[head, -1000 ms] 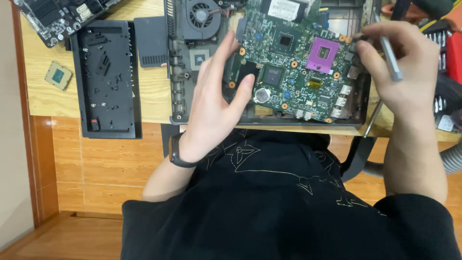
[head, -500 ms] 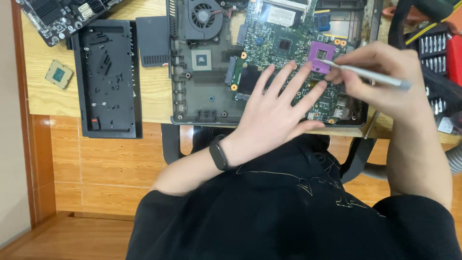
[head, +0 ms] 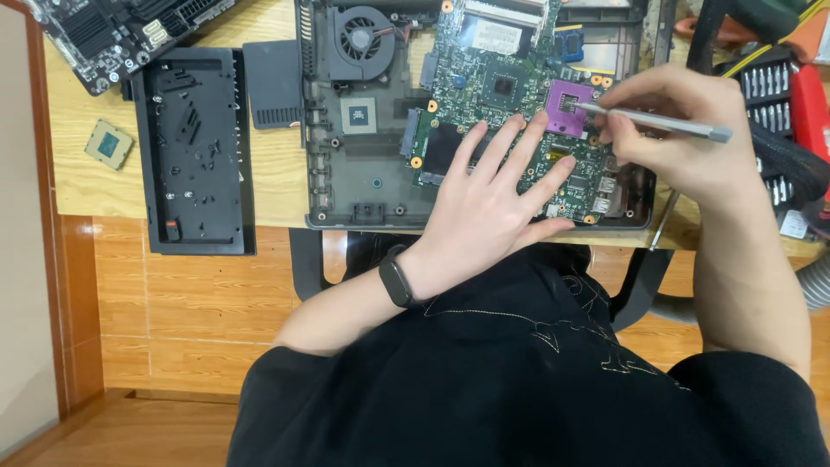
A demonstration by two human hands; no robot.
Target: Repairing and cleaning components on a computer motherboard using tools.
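Right hand [head: 666,121] pinching screwdriver [head: 653,121] on purple socket [head: 568,108], left hand [head: 493,203] flat, open on motherboard [head: 510,95]; slip could bend pins.

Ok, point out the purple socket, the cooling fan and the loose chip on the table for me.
purple socket [head: 566,108], head view, on its purple frame left of the tool tip.
cooling fan [head: 362,37], head view, on the round hub.
loose chip [head: 109,143], head view, on its middle plate.
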